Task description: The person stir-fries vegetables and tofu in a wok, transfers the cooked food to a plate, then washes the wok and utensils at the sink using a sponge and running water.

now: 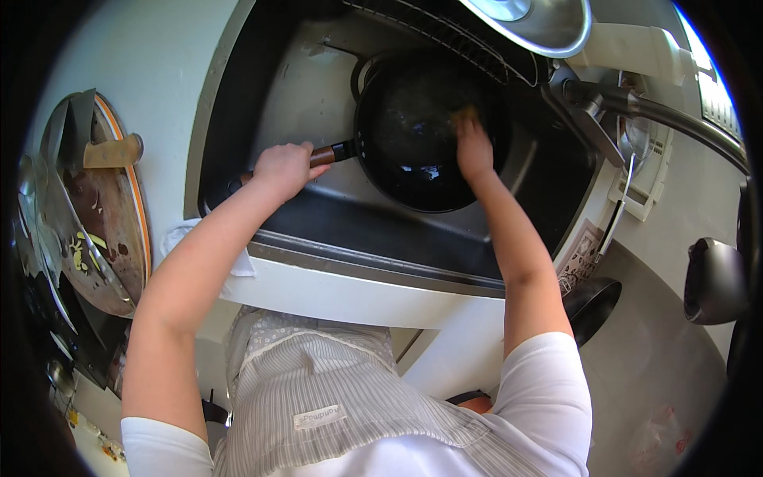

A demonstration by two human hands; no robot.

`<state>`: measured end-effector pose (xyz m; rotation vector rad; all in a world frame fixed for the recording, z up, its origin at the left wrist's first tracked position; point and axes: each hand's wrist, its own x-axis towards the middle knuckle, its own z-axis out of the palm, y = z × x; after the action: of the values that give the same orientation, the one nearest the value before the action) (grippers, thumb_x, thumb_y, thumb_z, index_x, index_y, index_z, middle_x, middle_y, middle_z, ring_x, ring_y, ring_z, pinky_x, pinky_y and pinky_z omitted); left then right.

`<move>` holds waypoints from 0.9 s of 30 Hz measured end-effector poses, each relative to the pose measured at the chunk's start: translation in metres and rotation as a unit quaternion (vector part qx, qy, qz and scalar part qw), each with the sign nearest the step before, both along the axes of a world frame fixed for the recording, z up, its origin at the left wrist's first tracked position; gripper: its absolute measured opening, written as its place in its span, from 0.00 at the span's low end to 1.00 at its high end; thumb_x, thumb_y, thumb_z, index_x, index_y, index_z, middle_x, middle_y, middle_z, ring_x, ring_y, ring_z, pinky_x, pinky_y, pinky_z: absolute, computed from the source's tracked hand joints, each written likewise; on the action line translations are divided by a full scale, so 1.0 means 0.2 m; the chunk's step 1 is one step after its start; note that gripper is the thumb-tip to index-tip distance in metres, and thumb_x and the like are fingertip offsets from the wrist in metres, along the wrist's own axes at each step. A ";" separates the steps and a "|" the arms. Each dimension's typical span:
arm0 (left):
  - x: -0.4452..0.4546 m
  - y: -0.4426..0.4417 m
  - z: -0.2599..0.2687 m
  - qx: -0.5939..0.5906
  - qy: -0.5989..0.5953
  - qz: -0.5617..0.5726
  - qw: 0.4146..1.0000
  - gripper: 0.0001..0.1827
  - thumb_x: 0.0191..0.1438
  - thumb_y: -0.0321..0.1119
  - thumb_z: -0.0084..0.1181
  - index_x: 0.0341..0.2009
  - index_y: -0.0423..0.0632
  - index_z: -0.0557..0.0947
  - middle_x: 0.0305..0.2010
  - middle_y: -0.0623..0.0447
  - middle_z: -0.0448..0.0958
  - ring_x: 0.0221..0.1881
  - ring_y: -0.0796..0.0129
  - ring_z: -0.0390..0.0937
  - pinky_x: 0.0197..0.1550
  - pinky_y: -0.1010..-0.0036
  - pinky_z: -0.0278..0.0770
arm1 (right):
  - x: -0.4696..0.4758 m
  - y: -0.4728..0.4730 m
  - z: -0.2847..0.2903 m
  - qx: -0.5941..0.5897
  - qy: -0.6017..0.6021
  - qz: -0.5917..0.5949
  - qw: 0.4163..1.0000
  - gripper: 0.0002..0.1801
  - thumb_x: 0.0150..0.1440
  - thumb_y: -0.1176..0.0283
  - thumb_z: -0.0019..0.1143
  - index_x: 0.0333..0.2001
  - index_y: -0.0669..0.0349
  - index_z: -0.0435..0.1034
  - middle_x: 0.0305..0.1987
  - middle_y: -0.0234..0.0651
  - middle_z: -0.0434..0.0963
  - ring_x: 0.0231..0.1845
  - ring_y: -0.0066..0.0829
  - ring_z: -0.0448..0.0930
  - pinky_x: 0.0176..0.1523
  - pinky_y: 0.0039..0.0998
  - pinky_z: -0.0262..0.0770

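Observation:
A black wok (pixel 405 143) with some water in it rests in the dark metal sink (pixel 298 113). My left hand (pixel 283 170) is wrapped around its long brown handle (pixel 322 157), at the left side of the sink. Inside the wok, towards its right wall, my right hand (pixel 475 152) holds a yellowish sponge (pixel 466 113) with the fingers pointing away from me. Part of the sponge is hidden by the fingers and the dark water. A small loop handle (pixel 356 77) sticks out at the wok's far left rim.
To the left lies a round cutting board (pixel 98 208) bearing a wooden-handled cleaver (pixel 113 152) and food scraps. A wire rack (pixel 441 30) and a metal bowl (pixel 560 36) border the sink's far side. The faucet (pixel 667 113) reaches in from the right. A white cloth (pixel 241 264) hangs over the front edge.

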<state>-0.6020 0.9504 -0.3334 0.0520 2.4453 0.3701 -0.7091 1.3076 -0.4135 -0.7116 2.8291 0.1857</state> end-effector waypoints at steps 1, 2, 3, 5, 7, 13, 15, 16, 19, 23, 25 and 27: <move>0.00 0.00 -0.01 0.005 0.003 -0.001 1.000 0.25 0.52 0.58 0.51 0.33 0.45 0.77 0.25 0.45 0.78 0.29 0.50 0.78 0.32 0.61 0.76 | 0.04 0.03 0.00 0.001 -0.046 -0.049 0.998 0.16 0.54 0.72 0.41 0.46 0.61 0.68 0.51 0.38 0.68 0.53 0.37 0.70 0.51 0.36 0.71; 0.01 -0.01 -0.02 0.009 0.007 -0.001 1.000 0.25 0.52 0.58 0.51 0.33 0.46 0.77 0.25 0.45 0.78 0.29 0.50 0.78 0.32 0.61 0.76 | 0.08 0.07 -0.01 0.008 -0.076 -0.043 0.996 0.17 0.55 0.72 0.40 0.49 0.61 0.68 0.52 0.36 0.68 0.53 0.37 0.69 0.50 0.36 0.72; 0.01 -0.01 -0.02 0.013 0.010 -0.001 1.000 0.25 0.52 0.58 0.51 0.33 0.46 0.77 0.25 0.45 0.78 0.29 0.50 0.78 0.32 0.61 0.76 | 0.08 0.08 0.02 0.032 -0.079 -0.008 0.996 0.18 0.55 0.72 0.40 0.49 0.61 0.68 0.53 0.36 0.68 0.53 0.37 0.69 0.51 0.36 0.71; 0.02 0.00 -0.03 0.014 0.015 0.006 1.000 0.25 0.52 0.58 0.51 0.33 0.46 0.77 0.25 0.45 0.78 0.29 0.50 0.78 0.33 0.61 0.76 | 0.05 0.07 0.08 0.081 -0.084 0.063 0.991 0.18 0.56 0.72 0.40 0.50 0.62 0.67 0.53 0.36 0.68 0.53 0.38 0.69 0.52 0.35 0.70; 0.01 0.00 -0.02 0.014 0.013 0.003 1.000 0.25 0.52 0.58 0.51 0.33 0.46 0.77 0.25 0.45 0.78 0.29 0.50 0.78 0.33 0.61 0.76 | -0.01 0.06 0.04 -0.001 0.070 0.117 0.991 0.19 0.55 0.73 0.40 0.51 0.62 0.67 0.52 0.36 0.68 0.53 0.38 0.69 0.55 0.33 0.68; -0.02 0.00 0.03 -0.010 -0.032 0.004 0.999 0.24 0.52 0.57 0.51 0.36 0.47 0.77 0.28 0.46 0.79 0.32 0.53 0.79 0.35 0.62 0.76 | 0.07 -0.03 0.14 0.000 -0.162 -0.185 0.969 0.15 0.55 0.71 0.43 0.45 0.62 0.69 0.49 0.36 0.68 0.52 0.36 0.68 0.52 0.35 0.69; -0.01 0.00 0.01 -0.006 -0.024 0.000 1.000 0.24 0.52 0.57 0.51 0.35 0.47 0.78 0.28 0.46 0.79 0.32 0.54 0.79 0.35 0.62 0.76 | 0.07 0.06 0.09 0.092 -0.072 0.040 0.992 0.15 0.54 0.71 0.44 0.45 0.62 0.69 0.50 0.36 0.68 0.52 0.35 0.68 0.52 0.34 0.69; 0.01 0.00 0.00 -0.001 -0.014 0.001 1.000 0.25 0.52 0.58 0.51 0.35 0.47 0.78 0.28 0.46 0.79 0.32 0.54 0.79 0.35 0.62 0.76 | 0.05 0.08 0.06 0.075 -0.016 0.067 0.995 0.15 0.53 0.71 0.44 0.45 0.62 0.69 0.50 0.36 0.68 0.52 0.35 0.68 0.52 0.34 0.69; 0.02 0.00 -0.02 0.015 0.010 -0.004 1.000 0.24 0.51 0.58 0.52 0.33 0.47 0.77 0.25 0.45 0.79 0.30 0.52 0.79 0.33 0.62 0.76 | -0.09 0.05 0.04 0.064 0.113 0.131 0.983 0.15 0.54 0.71 0.43 0.45 0.63 0.69 0.51 0.36 0.68 0.52 0.35 0.68 0.51 0.33 0.68; -0.02 -0.01 0.01 0.003 0.006 0.005 1.000 0.25 0.51 0.58 0.52 0.33 0.47 0.77 0.25 0.45 0.79 0.30 0.52 0.79 0.33 0.62 0.76 | 0.00 -0.01 0.05 0.073 -0.030 -0.028 0.997 0.14 0.53 0.75 0.41 0.43 0.63 0.70 0.50 0.39 0.68 0.53 0.38 0.70 0.49 0.33 0.72; 0.00 0.00 0.01 0.006 0.007 0.010 1.000 0.25 0.51 0.59 0.52 0.33 0.47 0.77 0.25 0.45 0.79 0.30 0.52 0.79 0.33 0.61 0.76 | 0.16 0.07 0.01 0.063 -0.103 -0.139 0.983 0.13 0.54 0.74 0.41 0.41 0.64 0.70 0.49 0.39 0.68 0.51 0.37 0.71 0.47 0.34 0.74; 0.01 -0.01 -0.01 0.009 0.004 0.005 1.000 0.25 0.50 0.59 0.52 0.32 0.47 0.77 0.25 0.45 0.79 0.30 0.52 0.79 0.33 0.61 0.76 | 0.25 0.04 0.09 0.070 -0.127 -0.036 0.989 0.12 0.55 0.73 0.41 0.39 0.64 0.71 0.47 0.41 0.69 0.48 0.39 0.73 0.45 0.36 0.75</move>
<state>-0.6002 0.9493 -0.3351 0.0499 2.4507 0.3969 -0.6590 1.3157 -0.3958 -0.5577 2.5657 0.2592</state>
